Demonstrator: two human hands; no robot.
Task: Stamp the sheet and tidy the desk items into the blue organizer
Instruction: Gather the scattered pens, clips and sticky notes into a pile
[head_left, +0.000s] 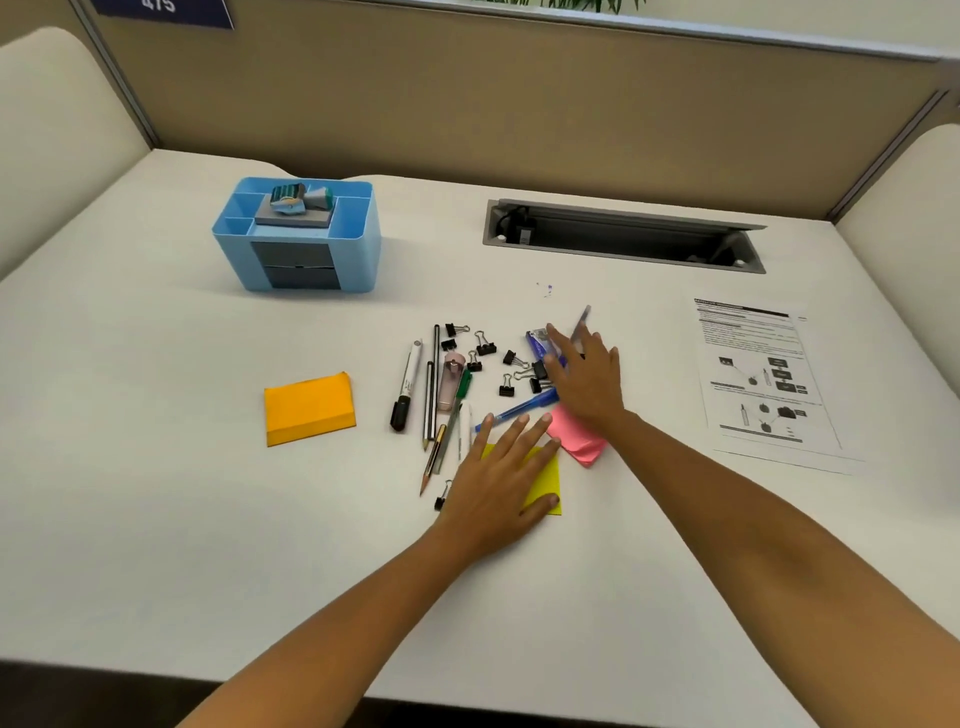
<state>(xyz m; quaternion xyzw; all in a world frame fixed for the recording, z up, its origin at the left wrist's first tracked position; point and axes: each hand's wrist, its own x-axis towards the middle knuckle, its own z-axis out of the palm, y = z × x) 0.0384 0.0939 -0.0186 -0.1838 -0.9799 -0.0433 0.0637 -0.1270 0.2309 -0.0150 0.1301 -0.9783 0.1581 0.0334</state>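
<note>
Yellow notes (548, 475) lie under the flat, spread left grip (496, 483); right grip (587, 376) hangs open over the stapler (536, 340); blue organizer (358, 254), upper left, holds a stamp (292, 203).

The left arm (337, 618) and right arm (753, 499) stretch forward, bare, and converge. The left hand (498, 483) lies palm down with its fingers straight and spread. The right hand (587, 382), just beyond it, is also palm down, its fingers extended and angled leftward.
</note>
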